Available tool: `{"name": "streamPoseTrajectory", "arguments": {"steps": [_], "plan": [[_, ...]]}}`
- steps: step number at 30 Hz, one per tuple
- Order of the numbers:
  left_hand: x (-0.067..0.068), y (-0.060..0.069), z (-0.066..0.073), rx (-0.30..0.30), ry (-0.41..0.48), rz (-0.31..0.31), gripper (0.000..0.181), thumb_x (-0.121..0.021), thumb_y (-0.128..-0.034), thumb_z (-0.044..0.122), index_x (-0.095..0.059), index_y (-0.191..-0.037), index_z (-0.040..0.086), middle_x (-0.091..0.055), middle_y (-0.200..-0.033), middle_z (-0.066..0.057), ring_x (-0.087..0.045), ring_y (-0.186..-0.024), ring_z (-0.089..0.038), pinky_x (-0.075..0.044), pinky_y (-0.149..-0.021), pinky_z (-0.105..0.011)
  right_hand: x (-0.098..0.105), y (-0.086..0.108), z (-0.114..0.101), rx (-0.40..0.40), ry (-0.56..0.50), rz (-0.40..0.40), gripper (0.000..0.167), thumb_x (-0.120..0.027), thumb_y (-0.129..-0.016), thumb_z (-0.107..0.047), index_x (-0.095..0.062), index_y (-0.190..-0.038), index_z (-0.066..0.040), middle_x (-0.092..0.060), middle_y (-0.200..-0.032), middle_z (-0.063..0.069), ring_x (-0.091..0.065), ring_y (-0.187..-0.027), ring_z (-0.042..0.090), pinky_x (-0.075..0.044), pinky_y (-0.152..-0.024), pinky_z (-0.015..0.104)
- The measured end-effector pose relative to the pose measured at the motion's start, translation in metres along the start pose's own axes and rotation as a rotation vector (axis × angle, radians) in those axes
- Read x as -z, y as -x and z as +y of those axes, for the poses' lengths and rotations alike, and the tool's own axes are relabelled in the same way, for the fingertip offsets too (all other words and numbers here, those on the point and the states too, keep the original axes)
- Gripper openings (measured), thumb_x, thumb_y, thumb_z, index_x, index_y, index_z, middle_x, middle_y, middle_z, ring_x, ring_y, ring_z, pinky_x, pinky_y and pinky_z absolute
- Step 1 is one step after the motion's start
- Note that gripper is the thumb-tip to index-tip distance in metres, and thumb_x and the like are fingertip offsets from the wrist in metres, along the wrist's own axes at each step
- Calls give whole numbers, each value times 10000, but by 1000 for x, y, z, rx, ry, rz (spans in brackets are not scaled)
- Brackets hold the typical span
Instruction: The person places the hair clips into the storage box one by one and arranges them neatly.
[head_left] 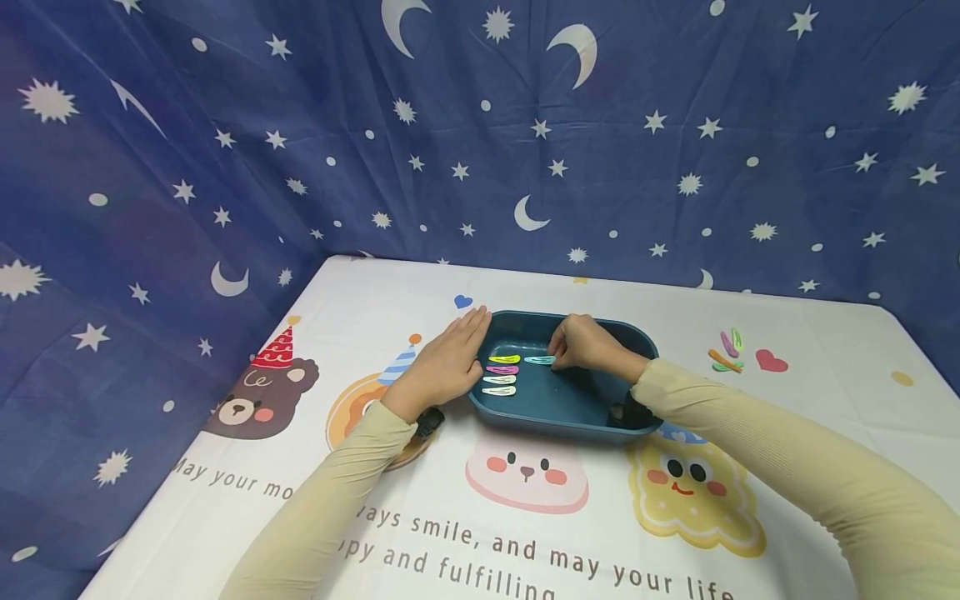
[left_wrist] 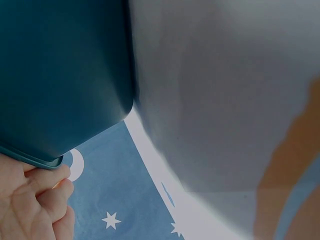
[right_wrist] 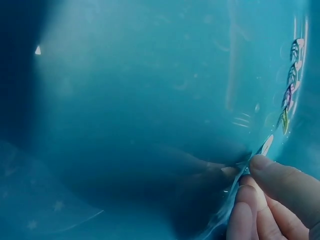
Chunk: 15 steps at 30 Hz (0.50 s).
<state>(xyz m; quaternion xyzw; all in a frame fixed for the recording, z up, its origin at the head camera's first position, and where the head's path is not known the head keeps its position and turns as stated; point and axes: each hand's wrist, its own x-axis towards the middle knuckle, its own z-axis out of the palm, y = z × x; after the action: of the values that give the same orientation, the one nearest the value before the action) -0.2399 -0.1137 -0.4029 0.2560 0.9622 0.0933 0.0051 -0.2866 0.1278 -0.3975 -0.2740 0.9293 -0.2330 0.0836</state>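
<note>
A dark teal rectangular basin (head_left: 555,427) with rounded corners lies on the table. My right hand (head_left: 588,343) reaches inside it and pinches a light blue hair clip (head_left: 538,360) between thumb and fingers, low by the basin floor; the right wrist view shows the clip's tip (right_wrist: 267,145) poking out past the thumb. Left of it, a yellow hair clip (head_left: 505,359), a pink one (head_left: 502,370) and two whitish ones (head_left: 499,385) form a column along the basin's left side. Against the left rim rests my left hand (head_left: 446,358), its fingers extended; the left wrist view shows fingers (left_wrist: 52,192) touching the rim.
Right of the basin, several loose hair clips in pink (head_left: 727,343), green (head_left: 738,339) and orange (head_left: 722,359) lie in a small group on the printed white tablecloth (head_left: 825,400). A dark blue star-patterned curtain (head_left: 630,167) hangs behind and to the left.
</note>
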Motion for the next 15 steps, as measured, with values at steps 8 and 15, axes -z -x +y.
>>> {"name": "streamPoseTrajectory", "arguments": {"steps": [8,15], "plan": [[-1,0,0,3,3,-5,683,-425,-912,195,-128,-1505,34,-131,-1589,-86,-100,-1478,-206,-125,-1212,-346,2,0,3,-14,-17,-16,118,-774,-689,-12,-737,-797,15,-720,-719,94,-650,-629,110,-568,-620,278],[-1,-1,-1,1,-1,-7,682,-426,-911,190,-131,-1504,32,-130,-1589,-88,-97,-1479,-206,-121,-1213,-343,4,0,9,-28,-50,-46,151,-775,-690,-7,-737,-833,25,-725,-743,102,-664,-647,106,-586,-651,281]]}}
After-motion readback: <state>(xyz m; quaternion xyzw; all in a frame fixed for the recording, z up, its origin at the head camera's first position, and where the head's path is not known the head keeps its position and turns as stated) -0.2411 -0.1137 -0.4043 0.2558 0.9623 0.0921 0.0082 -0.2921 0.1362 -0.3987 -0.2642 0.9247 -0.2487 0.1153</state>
